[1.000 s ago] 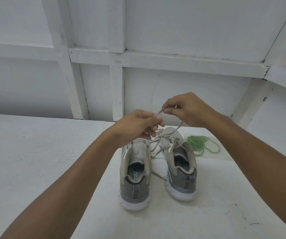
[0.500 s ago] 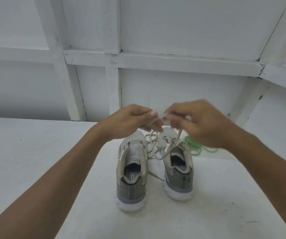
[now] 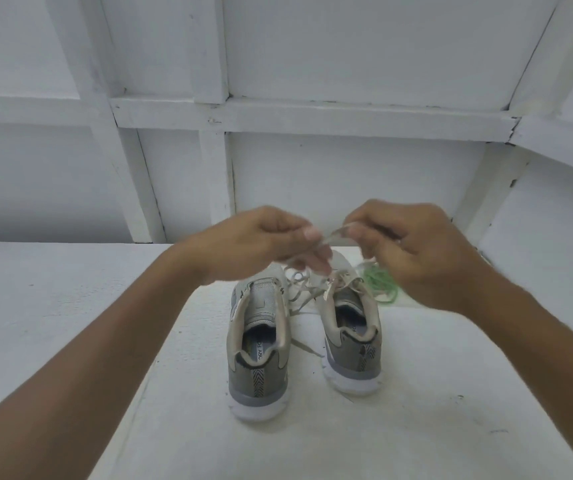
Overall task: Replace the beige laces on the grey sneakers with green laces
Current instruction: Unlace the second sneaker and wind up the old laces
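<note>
Hands level now, centre frame: left hand and right hand both pinching the beige lace (right has dropped), probably loosening it; green laces untouched.

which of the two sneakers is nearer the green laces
The right sneaker: the green laces lie just beside its front end, while the left sneaker stands farther from them, on the other side.
</note>
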Available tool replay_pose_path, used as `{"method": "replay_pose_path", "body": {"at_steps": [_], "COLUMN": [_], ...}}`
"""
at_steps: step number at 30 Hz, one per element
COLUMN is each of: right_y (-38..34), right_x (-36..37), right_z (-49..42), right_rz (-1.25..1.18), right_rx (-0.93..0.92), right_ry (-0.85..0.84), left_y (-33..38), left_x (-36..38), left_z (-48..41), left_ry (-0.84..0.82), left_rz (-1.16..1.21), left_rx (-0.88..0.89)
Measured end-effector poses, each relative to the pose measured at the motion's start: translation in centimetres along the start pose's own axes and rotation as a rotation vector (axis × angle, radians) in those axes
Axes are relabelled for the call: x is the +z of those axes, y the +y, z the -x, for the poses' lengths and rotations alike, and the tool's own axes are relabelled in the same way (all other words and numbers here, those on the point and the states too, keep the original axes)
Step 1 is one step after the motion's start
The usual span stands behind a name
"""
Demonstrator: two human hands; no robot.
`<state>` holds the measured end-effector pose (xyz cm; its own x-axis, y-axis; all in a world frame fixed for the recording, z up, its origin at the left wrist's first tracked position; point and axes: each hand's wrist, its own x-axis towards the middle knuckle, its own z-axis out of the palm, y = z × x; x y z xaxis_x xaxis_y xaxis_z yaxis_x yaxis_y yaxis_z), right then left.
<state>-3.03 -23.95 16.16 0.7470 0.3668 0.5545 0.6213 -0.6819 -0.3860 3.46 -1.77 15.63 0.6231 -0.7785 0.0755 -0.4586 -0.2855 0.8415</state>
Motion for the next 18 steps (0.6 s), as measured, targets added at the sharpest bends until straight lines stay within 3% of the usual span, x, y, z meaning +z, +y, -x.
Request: {"method": "replay_pose_path", "body": {"at_steps": [3, 5, 7, 9, 11, 12, 14, 16, 18], "right_y": [1.1, 0.8, 0.2, -0.6, -0.8, -0.5, 0.4, 1.0, 1.1], "right_x": [0.9, 3.2, 5.1, 5.6, 4.3, 3.2, 1.1, 0.3, 1.8], "right_z": [-0.1, 0.8, 2.2, 3.2, 3.3, 3.0, 2.1, 1.5, 2.0], "right_rz": [0.032, 0.023, 0.049, 0.062, 0.059, 0.032, -0.029, -0.039, -0.096], "right_rx": [0.003, 0.108, 0.133, 0.048, 0.008, 0.023, 0.069, 0.055, 0.061], "right_ry": [0.057, -0.072, -0.213, -0.312, -0.324, -0.277, -0.094, 0.077, 0.129], "left_y": [0.7, 1.4, 1.7, 1.1, -0.1, -0.6, -1.0, -0.2, 0.8], "left_x": [1.3, 1.9, 1.8, 1.6, 1.3, 1.3, 1.8, 2.5, 3.1], "left_z": [0.4, 0.2, -0.3, -0.7, -0.8, -0.5, 0.0, 0.4, 0.5], "left_ry": [-0.297, -0.274, -0.088, 0.152, 0.230, 0.167, -0.056, -0.268, -0.379], "left_rz": [0.290, 0.517, 0.636, 0.441, 0.056, -0.060, -0.011, 0.277, 0.625], "left_rx": [0.024, 0.110, 0.141, 0.129, 0.071, 0.035, -0.023, 0.008, 0.124]}}
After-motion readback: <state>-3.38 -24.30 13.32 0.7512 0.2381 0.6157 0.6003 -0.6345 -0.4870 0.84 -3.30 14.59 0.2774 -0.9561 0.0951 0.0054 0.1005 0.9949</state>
